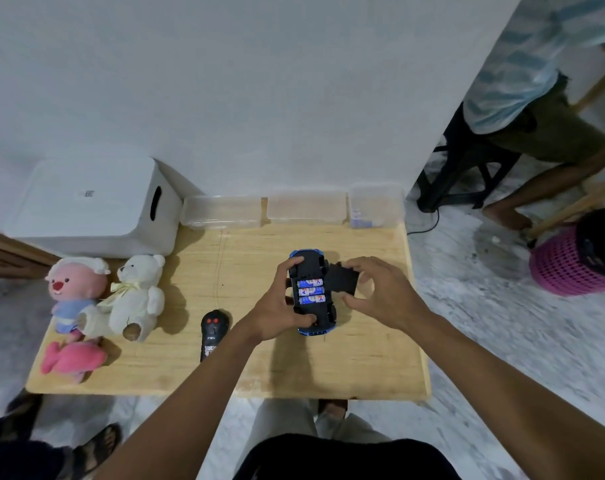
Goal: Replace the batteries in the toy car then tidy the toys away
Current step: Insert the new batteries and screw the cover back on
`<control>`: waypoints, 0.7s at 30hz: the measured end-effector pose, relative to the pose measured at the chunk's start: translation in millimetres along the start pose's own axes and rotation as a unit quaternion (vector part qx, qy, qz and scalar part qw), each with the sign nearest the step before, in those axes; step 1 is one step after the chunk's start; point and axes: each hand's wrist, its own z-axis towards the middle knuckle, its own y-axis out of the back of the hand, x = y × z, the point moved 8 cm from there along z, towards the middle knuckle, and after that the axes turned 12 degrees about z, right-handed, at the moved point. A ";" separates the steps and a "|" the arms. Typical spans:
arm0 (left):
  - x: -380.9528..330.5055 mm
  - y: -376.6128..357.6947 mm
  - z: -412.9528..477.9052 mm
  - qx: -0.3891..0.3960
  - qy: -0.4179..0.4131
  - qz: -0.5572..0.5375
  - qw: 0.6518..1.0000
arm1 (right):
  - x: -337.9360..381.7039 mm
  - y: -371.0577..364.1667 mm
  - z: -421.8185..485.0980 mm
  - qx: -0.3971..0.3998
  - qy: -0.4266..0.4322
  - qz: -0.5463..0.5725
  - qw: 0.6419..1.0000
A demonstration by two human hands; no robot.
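Toy car (323, 317), batteries (311, 290) showing, gripped by left hand (280, 303); right hand (384, 292) pinches battery cover (342, 279) beside it: refitting likely needs tab alignment.

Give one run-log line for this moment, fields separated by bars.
stage: battery cover off | left hand: grips upturned toy car | right hand: holds the cover beside car | batteries: three seated in car
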 end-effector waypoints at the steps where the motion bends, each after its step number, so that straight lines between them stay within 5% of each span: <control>1: -4.3 -2.3 0.1 0.005 -0.001 0.001 1.000 | 13.4 -2.3 2.4 0.022 0.027 -0.015 0.999; 6: -23.8 -10.2 0.6 0.019 -0.019 0.007 1.000 | 46.5 -13.6 10.4 0.073 0.116 -0.111 0.984; 21: -36.4 -12.6 -6.1 0.009 -0.011 0.008 1.000 | 44.3 -2.6 8.5 0.107 0.072 -0.040 0.991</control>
